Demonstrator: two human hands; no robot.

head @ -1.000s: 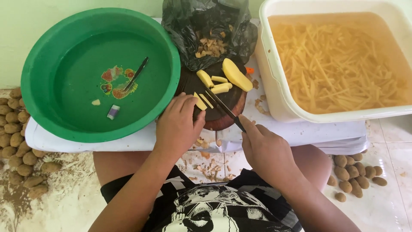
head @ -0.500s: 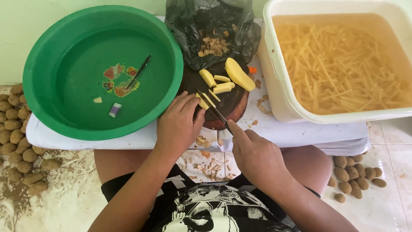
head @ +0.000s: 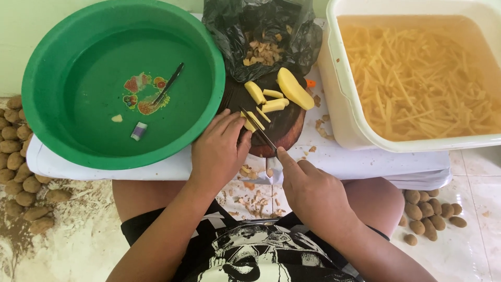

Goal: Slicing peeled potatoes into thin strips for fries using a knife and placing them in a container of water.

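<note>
Two hands work over a round dark cutting board (head: 284, 125) in the single head view. The left hand (head: 219, 151) lies palm down with its fingers curled onto a peeled potato piece (head: 249, 122), pinning it to the board; most of that piece is hidden under the fingertips. The right hand (head: 308, 190) is closed around the handle of a knife (head: 258, 130), forefinger stretched along the top; the handle itself is covered by the hand, and only the thin blade shows, running up and left to meet the potato piece just beside the left fingertips.

Beyond the left hand lie more cut potato pieces (head: 276, 96), the largest of them (head: 295, 89) at the far edge of the board. Past those, a black plastic bag (head: 263, 36) holds peelings. Left of the left hand sits a green basin (head: 203, 57) of water, with a dark slim tool (head: 167, 83) sunk in it, hard to identify. Up and right of the right hand, a white tub (head: 339, 104), cut off by the frame, holds potato strips in cloudy water. Unpeeled potatoes (head: 21, 172) lie on the floor.
</note>
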